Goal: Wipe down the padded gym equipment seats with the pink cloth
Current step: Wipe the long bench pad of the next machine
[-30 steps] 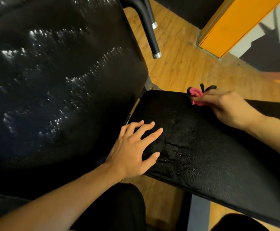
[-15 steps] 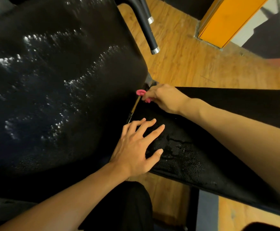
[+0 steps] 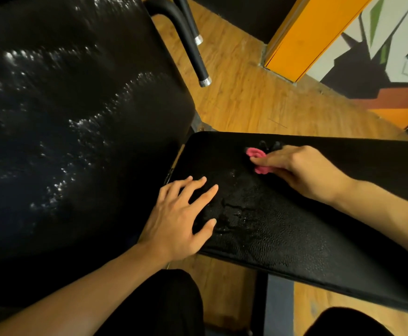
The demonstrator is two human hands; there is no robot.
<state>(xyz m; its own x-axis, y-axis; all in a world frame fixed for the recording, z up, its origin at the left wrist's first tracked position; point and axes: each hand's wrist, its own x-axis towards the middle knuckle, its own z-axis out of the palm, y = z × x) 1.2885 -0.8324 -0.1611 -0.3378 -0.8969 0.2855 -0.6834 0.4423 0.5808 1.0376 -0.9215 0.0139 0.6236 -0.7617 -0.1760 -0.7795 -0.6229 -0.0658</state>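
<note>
A flat black padded seat runs from the centre to the right, its leather cracked and wet-looking near the middle. My right hand holds the bunched pink cloth against the seat's far part; most of the cloth is hidden under my fingers. My left hand rests flat on the seat's near left corner with fingers spread. A large black padded backrest with shiny wet streaks fills the left side.
Two black padded handle bars with metal end caps hang above the wooden floor. An orange pillar and a painted wall stand at the back right. My dark trouser knees show at the bottom.
My right hand slid the pink cloth left to the seat's far left corner, then back right toward the middle. My left hand stayed planted on the seat.
</note>
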